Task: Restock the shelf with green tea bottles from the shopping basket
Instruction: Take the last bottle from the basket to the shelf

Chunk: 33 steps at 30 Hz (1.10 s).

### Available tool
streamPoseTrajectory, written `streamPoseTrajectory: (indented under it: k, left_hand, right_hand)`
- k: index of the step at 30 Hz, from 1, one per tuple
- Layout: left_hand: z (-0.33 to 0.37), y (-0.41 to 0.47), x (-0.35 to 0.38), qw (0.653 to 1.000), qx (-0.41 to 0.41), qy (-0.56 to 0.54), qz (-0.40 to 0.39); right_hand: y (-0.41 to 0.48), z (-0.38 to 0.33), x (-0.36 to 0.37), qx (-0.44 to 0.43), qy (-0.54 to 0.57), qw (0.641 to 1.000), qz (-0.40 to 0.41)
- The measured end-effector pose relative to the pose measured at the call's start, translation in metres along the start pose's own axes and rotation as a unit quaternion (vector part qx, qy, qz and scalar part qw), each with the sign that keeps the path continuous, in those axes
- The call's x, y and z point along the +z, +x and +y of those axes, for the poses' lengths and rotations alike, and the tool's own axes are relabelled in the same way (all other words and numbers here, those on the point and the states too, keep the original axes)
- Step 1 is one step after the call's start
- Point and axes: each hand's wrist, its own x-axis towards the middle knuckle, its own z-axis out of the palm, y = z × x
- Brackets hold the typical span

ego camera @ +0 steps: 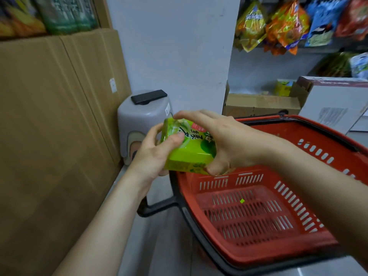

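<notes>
Left edge, 9 o'clock: tall flat brown cardboard sheets point(55, 126) leaning upright, with blurred bottles point(65, 14) stacked above at 11 o'clock. Next right, against the pale wall: grey plastic step stool point(143, 124) with a black phone-like slab point(149, 96) lying on top. Centre: left hand point(153, 154) and right hand point(223, 142) both gripping one bright green shrink-wrapped green tea pack point(189, 150); left thumb pressed on its upper face, fingers curled round the far left end, right hand clamped over the right end with thumb under the lower edge. Pack is tilted, held in the air just above the near-left rim of the red slotted plastic shopping basket point(258, 216), not touching it as far as I can tell. Basket sits at 4 o'clock on the grey floor, black handle point(157, 208) sticking out left, interior bare apart from a small green scrap point(242, 201). Behind the basket at 2 o'clock: open brown carton point(260, 105) and a white box point(334, 104). At 1 o'clock: shelf with hanging colourful snack bags point(288, 22), well apart from the hands.
</notes>
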Motion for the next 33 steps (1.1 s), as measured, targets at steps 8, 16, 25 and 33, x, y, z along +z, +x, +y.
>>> streamPoseTrajectory:
  k: [8, 16, 25, 33]
  left_hand:
    - [0.035, -0.023, -0.021, 0.956, 0.086, -0.192, 0.202]
    - [0.062, -0.064, -0.071, 0.914, 0.288, -0.037, 0.284]
    - [0.117, -0.146, -0.169, 0.865, 0.245, 0.345, 0.267]
    - [0.175, -0.213, -0.227, 0.686, 0.214, 0.570, 0.398]
  right_hand:
    - [0.009, -0.025, -0.009, 0.063, 0.116, 0.974, 0.183]
    - [0.059, -0.112, 0.016, 0.152, 0.717, 0.672, 0.111]
    - [0.102, -0.209, 0.010, 0.043, 0.717, 0.686, 0.116]
    - [0.130, -0.331, -0.010, -0.130, 0.629, 0.749, 0.163]
